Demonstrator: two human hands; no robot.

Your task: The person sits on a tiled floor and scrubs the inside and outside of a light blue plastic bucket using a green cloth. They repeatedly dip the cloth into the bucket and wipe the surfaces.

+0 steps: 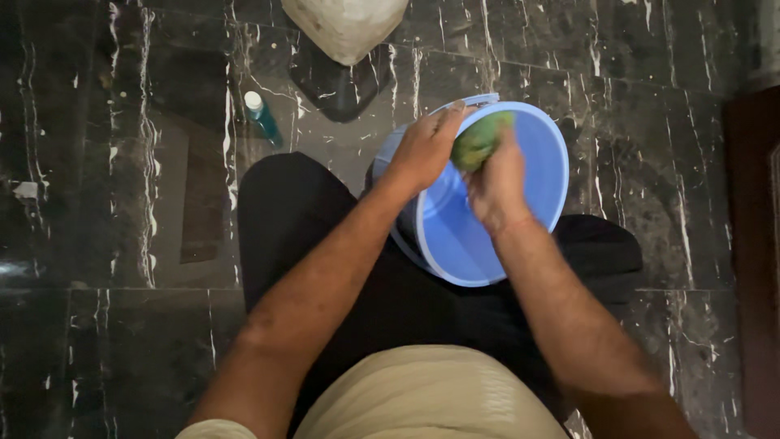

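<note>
The person sits low over a dark, white-veined marble floor (122, 162), with a blue plastic bucket (536, 162) tipped toward them between dark-trousered knees. The left hand (422, 150) is clamped over the bucket's far-left rim, fingers curled across the edge, steadying it. The right hand (496, 191) is inside the bucket's mouth, closed around a green scrub sponge (479, 140) pressed against the inner wall near the upper rim. The two hands sit close together, nearly touching at the rim. Off to the left on the floor stands a small teal bottle with a white cap (262, 116), well apart from the bucket. A pale, rounded sack-like object (345, 28) rests at the top edge.
</note>
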